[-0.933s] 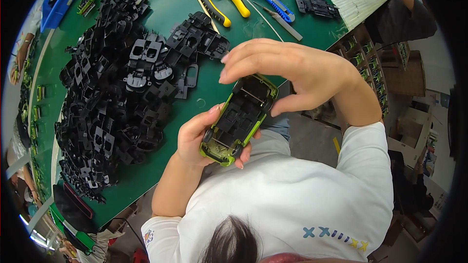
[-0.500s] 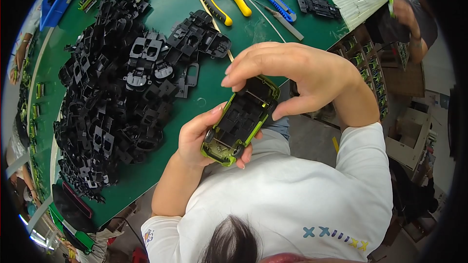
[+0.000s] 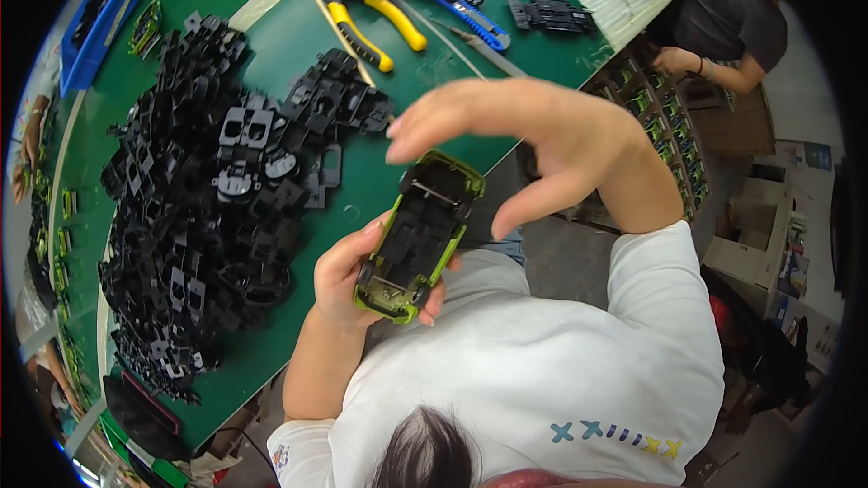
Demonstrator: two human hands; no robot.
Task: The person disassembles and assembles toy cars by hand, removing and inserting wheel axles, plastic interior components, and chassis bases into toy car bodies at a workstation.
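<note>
A green toy car body (image 3: 443, 264) lies upside down in my left hand (image 3: 348, 273), its black inside and axles facing up. The fingers of that hand wrap round its lower end. My right hand (image 3: 551, 136) arches above the car's far end, thumb and fingers spread apart, with nothing between them and slightly blurred by motion. To the left, a large heap of black plastic car parts (image 3: 172, 226) covers the green table.
Yellow-handled pliers (image 3: 357, 36), a blue utility knife (image 3: 475, 23) and a black toy chassis (image 3: 550, 14) lie at the table's far side. A blue bin (image 3: 90, 63) stands at the far left. Another person (image 3: 728, 27) sits at the right, beside racks of green toy cars (image 3: 665, 122).
My right hand has lifted off the car's edge and its fingers have spread wider. The view has shifted a little, and the other person's hand has come down.
</note>
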